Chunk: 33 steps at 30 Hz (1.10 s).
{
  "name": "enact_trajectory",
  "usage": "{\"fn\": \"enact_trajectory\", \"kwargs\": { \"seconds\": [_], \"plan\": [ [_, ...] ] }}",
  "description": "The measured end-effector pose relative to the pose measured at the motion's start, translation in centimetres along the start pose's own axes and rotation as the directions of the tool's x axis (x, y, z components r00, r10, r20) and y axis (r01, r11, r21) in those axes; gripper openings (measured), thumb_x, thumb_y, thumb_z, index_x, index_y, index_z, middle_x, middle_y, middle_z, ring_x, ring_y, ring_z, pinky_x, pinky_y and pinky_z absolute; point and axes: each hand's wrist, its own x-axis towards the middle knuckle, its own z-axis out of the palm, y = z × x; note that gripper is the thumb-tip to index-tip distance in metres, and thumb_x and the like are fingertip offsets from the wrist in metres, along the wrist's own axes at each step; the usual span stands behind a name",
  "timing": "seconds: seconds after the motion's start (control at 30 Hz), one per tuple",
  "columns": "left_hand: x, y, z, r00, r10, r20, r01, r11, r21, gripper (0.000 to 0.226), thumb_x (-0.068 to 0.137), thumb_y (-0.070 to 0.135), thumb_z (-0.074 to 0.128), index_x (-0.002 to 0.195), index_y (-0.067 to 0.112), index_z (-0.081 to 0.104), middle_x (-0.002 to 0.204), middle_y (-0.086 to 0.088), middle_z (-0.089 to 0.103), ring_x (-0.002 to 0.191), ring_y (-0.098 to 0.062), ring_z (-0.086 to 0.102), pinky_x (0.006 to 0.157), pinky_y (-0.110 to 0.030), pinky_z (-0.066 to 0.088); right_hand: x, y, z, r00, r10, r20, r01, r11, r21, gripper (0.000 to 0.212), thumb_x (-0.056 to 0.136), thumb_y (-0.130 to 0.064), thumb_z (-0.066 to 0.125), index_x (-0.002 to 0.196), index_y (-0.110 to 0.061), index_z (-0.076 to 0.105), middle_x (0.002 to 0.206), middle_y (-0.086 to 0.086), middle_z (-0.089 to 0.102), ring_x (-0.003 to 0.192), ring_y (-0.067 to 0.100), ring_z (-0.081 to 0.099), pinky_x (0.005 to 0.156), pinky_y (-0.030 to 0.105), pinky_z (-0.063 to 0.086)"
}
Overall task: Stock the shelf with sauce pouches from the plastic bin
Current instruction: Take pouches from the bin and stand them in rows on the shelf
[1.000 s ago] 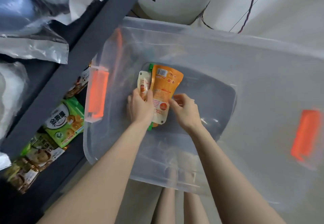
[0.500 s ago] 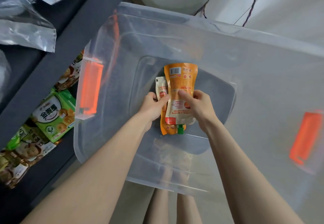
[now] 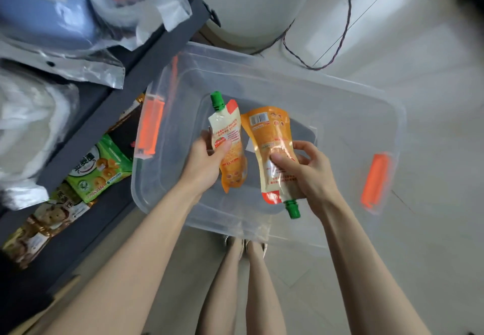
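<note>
Sauce pouches (image 3: 269,138) are split between my hands now. Half a second ago I had them stacked together low in the bin (image 3: 340,114); now both are lifted above it. My left grip (image 3: 204,167) curls round the left pouch (image 3: 230,148), green cap pointing away. My right grip (image 3: 311,174) pinches the right pouch (image 3: 272,156), cap toward me. I judge both ready for the shelf (image 3: 86,135) on my left. Their place there is cut off, and the labels are blurred.

Orange, white and green.
The left pouch (image 3: 227,122) is white and orange with a red corner; the right pouch (image 3: 267,133) is orange over white; both caps (image 3: 217,100) are green. The clear bin (image 3: 340,114) has orange latches (image 3: 150,127); the shelf (image 3: 86,135) is dark grey, and the lower-left bag (image 3: 104,169) is green.
</note>
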Motion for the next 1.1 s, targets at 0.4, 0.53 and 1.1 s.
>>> {"fn": "enact_trajectory", "kwargs": {
  "seconds": [0.4, 0.53, 1.1],
  "plan": [
    [-19.8, 12.0, -4.9, 0.97, 0.201, -0.136, -0.224, 0.959, -0.175, 0.015, 0.094, 0.027, 0.051, 0.105, 0.017, 0.053, 0.098, 0.009, 0.065, 0.092, -0.004, 0.063, 0.075, -0.017, 0.054, -19.9, -9.4, -2.5, 0.968, -0.221, 0.121, 0.218, 0.975, 0.034, 0.056, 0.058, -0.031, 0.079, 0.109, -0.022, 0.057, 0.091, 0.007, 0.073, 0.071, 0.019, 0.07, 0.067, 0.032, 0.057],
    [-27.7, 15.1, -6.0, 0.975, 0.167, -0.149, -0.211, 0.907, -0.365, 0.053, 0.076, 0.043, 0.066, 0.116, 0.01, 0.055, 0.106, -0.006, 0.069, 0.098, -0.02, 0.067, 0.083, -0.037, 0.055, -26.8, -12.6, -2.5, 0.932, -0.302, 0.199, 0.308, 0.952, 0.002, 0.05, 0.065, -0.027, 0.078, 0.108, -0.021, 0.054, 0.093, 0.005, 0.071, 0.078, 0.024, 0.07, 0.075, 0.039, 0.059],
    [-48.2, 21.3, -16.0, 0.803, 0.166, -0.572, -0.506, 0.697, -0.509, 0.044, 0.066, 0.006, 0.081, 0.104, 0.017, 0.062, 0.095, -0.002, 0.071, 0.085, -0.019, 0.07, 0.068, -0.035, 0.056, -45.3, -23.1, 5.3, 0.598, -0.612, 0.518, 0.699, 0.714, 0.035, 0.033, 0.08, -0.026, 0.072, 0.107, -0.017, 0.056, 0.102, 0.004, 0.067, 0.086, 0.021, 0.07, 0.078, 0.042, 0.059]
  ]
}}
